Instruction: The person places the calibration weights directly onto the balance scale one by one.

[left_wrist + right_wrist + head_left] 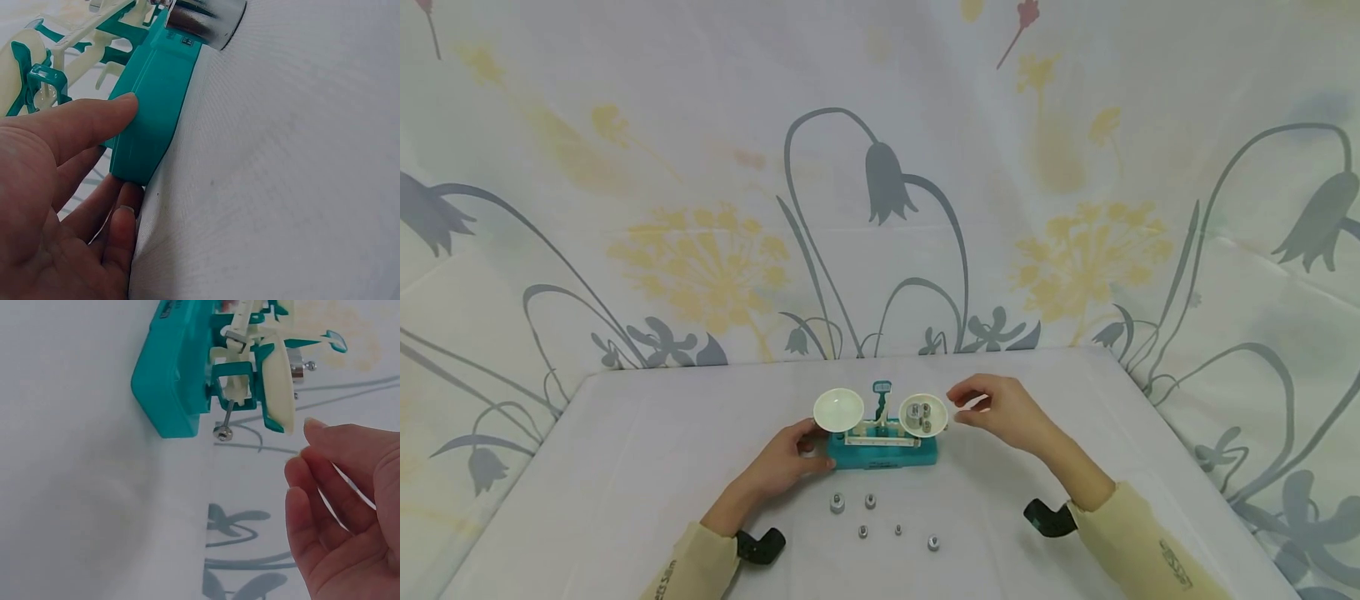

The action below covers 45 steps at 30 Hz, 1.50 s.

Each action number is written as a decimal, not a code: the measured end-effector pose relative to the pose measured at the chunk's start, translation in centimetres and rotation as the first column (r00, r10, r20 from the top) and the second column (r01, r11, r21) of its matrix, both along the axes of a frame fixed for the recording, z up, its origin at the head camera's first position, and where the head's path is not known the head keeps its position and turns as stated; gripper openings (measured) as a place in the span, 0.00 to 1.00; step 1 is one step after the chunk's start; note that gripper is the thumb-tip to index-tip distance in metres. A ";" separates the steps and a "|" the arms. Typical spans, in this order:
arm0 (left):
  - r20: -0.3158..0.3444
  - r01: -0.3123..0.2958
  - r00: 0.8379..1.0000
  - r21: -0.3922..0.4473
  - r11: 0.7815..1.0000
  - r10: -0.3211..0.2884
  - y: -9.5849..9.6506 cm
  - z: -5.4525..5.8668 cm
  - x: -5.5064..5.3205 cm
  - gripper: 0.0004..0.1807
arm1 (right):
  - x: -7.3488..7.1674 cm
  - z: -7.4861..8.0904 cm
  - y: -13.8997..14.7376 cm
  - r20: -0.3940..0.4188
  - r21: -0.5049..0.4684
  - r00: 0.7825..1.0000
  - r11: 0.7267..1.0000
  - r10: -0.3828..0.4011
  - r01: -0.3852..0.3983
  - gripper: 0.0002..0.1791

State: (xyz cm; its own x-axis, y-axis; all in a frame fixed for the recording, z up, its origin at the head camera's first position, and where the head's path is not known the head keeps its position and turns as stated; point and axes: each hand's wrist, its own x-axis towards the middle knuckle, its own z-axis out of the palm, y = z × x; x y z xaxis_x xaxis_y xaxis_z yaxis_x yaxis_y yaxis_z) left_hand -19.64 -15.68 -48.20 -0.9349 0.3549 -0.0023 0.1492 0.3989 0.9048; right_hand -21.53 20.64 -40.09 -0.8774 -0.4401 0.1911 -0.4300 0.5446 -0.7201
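A teal balance scale (880, 455) with two cream pans stands upright on the white table. My left hand (782, 460) grips the left end of its base; in the left wrist view the thumb (115, 119) lies on the base's face and the fingers are around its end. The left pan (838, 411) is bare. Several metal weights (914, 412) sit in the right pan (940, 417). Just right of that pan, my right hand (1000, 410) hovers with loosely bent fingers and nothing between them. The right wrist view shows a gap between its fingertips (314, 424) and the pan.
In front of the scale several loose weights stand on the table, among them a larger one (837, 502) and one farther right (933, 543). A metal adjusting screw (223, 432) sticks out of the beam's right end. A flower-patterned cloth (880, 275) hangs behind the table.
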 end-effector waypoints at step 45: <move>0.006 -0.003 1.000 -0.001 1.000 0.003 0.1 0.4 0.2 0.32 | 7.2 -7.5 -1.1 0.313 -0.229 0.873 0.922 0.374 -0.313 0.12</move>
